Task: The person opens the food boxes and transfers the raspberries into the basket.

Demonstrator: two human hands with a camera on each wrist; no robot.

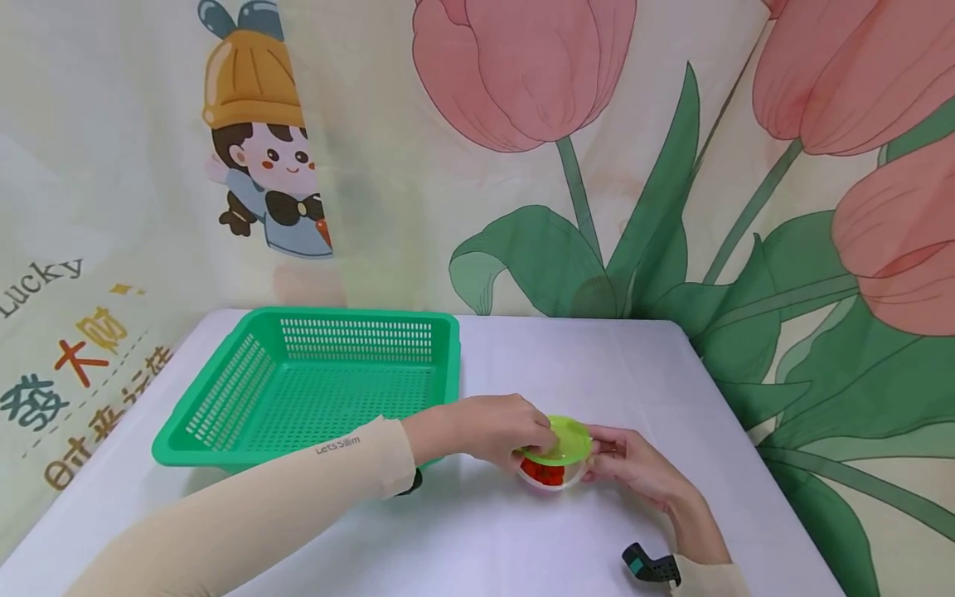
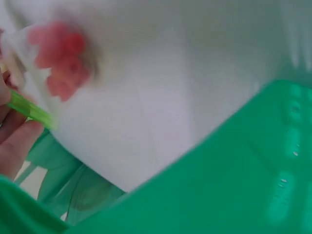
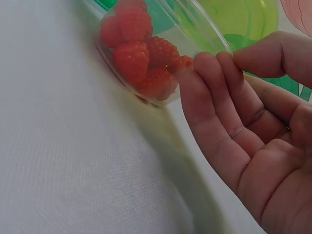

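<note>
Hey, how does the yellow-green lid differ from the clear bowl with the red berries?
Colour: the lid is yellow-green, while the bowl is clear.
Shape: the lid is thin and shallow; the bowl is deeper, with red berries inside.
Hold: the left hand grips the lid, whereas the right hand holds the bowl by its rim.
Both look round and see-through.

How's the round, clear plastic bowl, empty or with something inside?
It has something inside. Several bumpy red berries show through the wall of the round, clear plastic bowl.
</note>
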